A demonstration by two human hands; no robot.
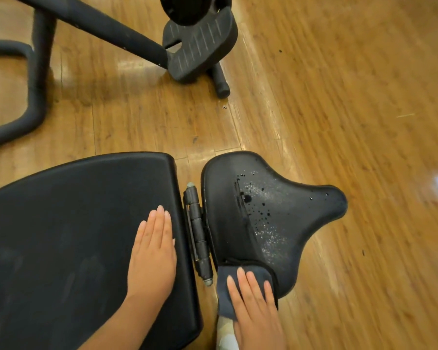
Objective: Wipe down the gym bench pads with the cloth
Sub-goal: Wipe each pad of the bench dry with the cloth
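Dark cloth (228,286) is pressed flat under right hand (257,311), fingers straight, at near edge of seat pad (276,210). Left hand (152,253) is laid flat, fingers straight and together, on back pad (74,223) beside hinge (197,233); nothing is gripped by it. The 2 pads are separated by the hinge gap. Droplets and a wet streak (253,205) are seen mid seat pad. Farther off, black machine frame (36,79) and ribbed footplate (200,46) are seen on wood floor (352,97).

Head camera looks steeply down, close over the bench pads (86,223).
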